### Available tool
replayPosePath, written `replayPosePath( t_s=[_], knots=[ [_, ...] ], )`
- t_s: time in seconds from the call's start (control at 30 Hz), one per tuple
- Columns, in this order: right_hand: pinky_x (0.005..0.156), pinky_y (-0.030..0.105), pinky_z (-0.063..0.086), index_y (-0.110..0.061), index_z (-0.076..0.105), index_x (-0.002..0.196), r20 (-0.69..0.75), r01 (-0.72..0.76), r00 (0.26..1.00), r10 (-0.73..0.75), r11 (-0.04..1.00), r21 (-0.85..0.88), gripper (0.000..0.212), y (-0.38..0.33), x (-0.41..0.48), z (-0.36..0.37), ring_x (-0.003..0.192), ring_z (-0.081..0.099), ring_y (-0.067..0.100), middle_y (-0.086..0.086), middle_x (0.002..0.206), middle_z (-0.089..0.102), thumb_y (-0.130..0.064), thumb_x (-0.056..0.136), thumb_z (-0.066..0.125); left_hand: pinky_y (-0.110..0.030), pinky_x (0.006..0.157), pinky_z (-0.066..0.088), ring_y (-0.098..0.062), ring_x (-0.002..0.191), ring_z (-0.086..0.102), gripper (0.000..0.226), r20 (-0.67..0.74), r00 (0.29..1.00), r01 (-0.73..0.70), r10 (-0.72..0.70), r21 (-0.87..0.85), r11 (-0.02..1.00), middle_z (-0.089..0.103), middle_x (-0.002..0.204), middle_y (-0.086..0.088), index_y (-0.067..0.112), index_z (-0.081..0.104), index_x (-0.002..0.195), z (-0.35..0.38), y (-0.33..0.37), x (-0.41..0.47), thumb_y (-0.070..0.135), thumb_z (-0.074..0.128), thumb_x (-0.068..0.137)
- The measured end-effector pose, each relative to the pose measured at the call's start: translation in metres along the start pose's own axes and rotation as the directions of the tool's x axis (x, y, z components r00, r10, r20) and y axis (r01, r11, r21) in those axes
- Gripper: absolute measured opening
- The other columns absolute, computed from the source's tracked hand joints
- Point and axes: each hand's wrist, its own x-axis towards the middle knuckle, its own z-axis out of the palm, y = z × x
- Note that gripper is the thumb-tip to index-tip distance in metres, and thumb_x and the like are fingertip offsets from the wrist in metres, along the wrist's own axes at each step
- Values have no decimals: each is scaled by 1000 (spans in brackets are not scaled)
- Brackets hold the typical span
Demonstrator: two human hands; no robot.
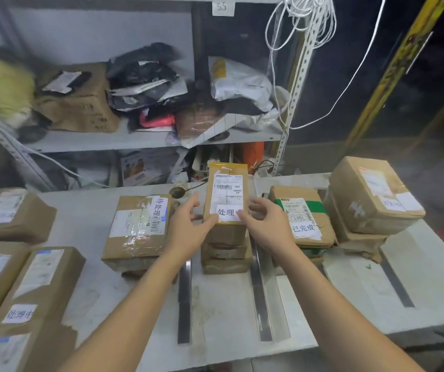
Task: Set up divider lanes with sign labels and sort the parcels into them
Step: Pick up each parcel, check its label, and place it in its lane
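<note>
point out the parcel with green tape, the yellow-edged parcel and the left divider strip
green-taped parcel [300, 213]: head view, on its white shipping label
yellow-edged parcel [227, 191]: head view, on its shipping label
left divider strip [184, 299]: head view, about halfway along the strip

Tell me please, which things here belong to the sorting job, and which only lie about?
Job: left hand, right hand, yellow parcel, its sign label, divider strips, brown parcels.
Lying about: shelf bags, white cord, shelf box.
</note>
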Motion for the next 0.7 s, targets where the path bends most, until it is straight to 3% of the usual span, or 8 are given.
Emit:
replayPosePath(
  t_s=[0.07,0.17,0.27,0.33,0.43,0.53,0.7],
  knots=[
    [79,20,54,-21,61,129,-51,79,995,-81,996,-35,45,-5,-2,-9,87,60,0,-11,106,64,-33,88,72,-29,84,52,-10,108,60,80,-112,993,-31,39,73,997,53,138,10,29,39,150,-11,10,-10,39,78,81],
    [91,36,55,-20,61,131,-21,225,973,-229,968,-108,47,-13,-7,-20,103,63,10,-6,120,68,-37,88,70,-28,90,47,-5,108,54,76,-204,975,-58,93,171,984,51,127,17,31,41,147,-29,24,-29,39,78,82],
    [93,39,54,-19,58,135,57,342,940,-337,929,-141,50,-23,-19,-20,111,62,13,-4,129,65,-36,88,68,-29,88,46,-10,109,56,54,-263,957,-15,120,369,929,55,120,15,32,55,133,-52,30,-55,40,74,83],
    [93,40,53,-17,59,134,106,412,910,-401,901,-132,49,-31,-33,-15,114,61,17,-1,129,65,-33,88,67,-36,88,50,-19,109,60,46,-272,954,49,124,553,832,62,121,8,33,58,125,-70,32,-75,44,70,82],
    [94,35,50,-15,59,132,258,515,846,-466,839,-175,46,-44,-55,4,116,60,23,4,125,66,-29,89,65,-41,96,46,-23,116,57,51,-293,945,136,144,755,641,61,128,1,27,54,134,-98,31,-109,43,64,87],
    [91,33,45,-14,56,134,416,616,761,-498,756,-223,49,-55,-78,28,114,59,26,8,121,66,-28,88,65,-40,99,44,-24,120,54,57,-324,933,195,159,823,534,58,130,-2,23,48,142,-128,25,-144,44,60,90],
    [98,39,46,-20,51,139,518,700,671,-530,683,-208,52,-70,-118,77,126,52,26,5,135,60,-29,89,61,-40,97,42,-22,126,49,56,-382,923,314,50,821,476,53,137,4,29,43,143,-184,9,-195,42,59,90]
  ],
)
